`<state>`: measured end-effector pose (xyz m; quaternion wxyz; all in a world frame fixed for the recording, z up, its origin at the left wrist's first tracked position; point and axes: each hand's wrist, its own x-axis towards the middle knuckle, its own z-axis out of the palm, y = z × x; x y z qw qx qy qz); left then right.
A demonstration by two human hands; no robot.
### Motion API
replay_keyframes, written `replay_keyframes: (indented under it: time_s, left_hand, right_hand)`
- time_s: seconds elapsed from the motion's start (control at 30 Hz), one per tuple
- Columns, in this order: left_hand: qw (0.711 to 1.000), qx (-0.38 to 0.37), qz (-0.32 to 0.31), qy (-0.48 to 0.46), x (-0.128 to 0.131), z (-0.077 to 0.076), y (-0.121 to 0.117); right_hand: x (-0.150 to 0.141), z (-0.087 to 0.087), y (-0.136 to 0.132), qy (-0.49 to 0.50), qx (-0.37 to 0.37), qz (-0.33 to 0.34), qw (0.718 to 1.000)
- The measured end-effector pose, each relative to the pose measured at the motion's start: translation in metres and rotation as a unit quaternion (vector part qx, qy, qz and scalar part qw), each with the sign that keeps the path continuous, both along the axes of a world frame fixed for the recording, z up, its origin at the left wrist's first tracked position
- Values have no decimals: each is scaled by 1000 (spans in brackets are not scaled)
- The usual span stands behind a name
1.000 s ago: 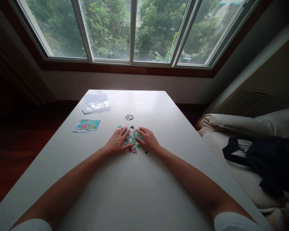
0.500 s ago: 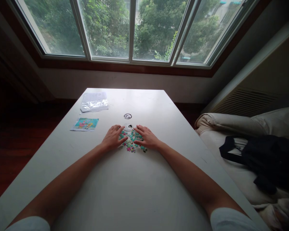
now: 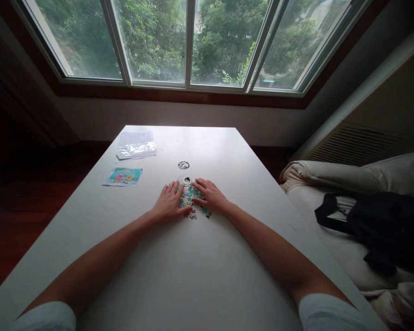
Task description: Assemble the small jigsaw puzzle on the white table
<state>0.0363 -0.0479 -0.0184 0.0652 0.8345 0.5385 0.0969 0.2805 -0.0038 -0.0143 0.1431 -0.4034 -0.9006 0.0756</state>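
Small puzzle pieces (image 3: 189, 194), mostly teal with some pink and yellow, lie heaped on the white table (image 3: 182, 266). My left hand (image 3: 170, 201) rests over the left side of the heap with its fingers spread, covering some pieces. On the right side, my right hand (image 3: 210, 196) lies with fingers apart, its fingertips touching the pieces. Neither hand grips anything. Just beyond the heap is a round ring-shaped fitting (image 3: 185, 180) in the tabletop, and behind it a round hole (image 3: 183, 165) with something whitish inside.
A small picture card of cartoon figures (image 3: 124, 176) lies to the left. Behind it is a clear plastic sheet with papers (image 3: 137, 145). On the right, a dark bag or garment (image 3: 382, 230) lies on a cream sofa (image 3: 331, 179). A window (image 3: 189, 87) is ahead.
My left hand has shifted right and slightly toward me over the heap, covering more of its pieces. My right hand has barely moved.
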Motion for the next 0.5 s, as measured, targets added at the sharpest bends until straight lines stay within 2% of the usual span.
replay_keyframes:
  time_s: [0.2, 0.4, 0.5]
  left_hand:
    - [999, 27, -15, -18, -11, -1, 10]
    - [992, 65, -48, -98, -25, 6, 19]
    - [988, 81, -36, -123, -30, 10, 22]
  right_hand:
    - [0, -2, 3, 23, 24, -6, 999]
    - [1, -1, 4, 50, 25, 1, 998]
    - [1, 1, 3, 53, 21, -1, 998]
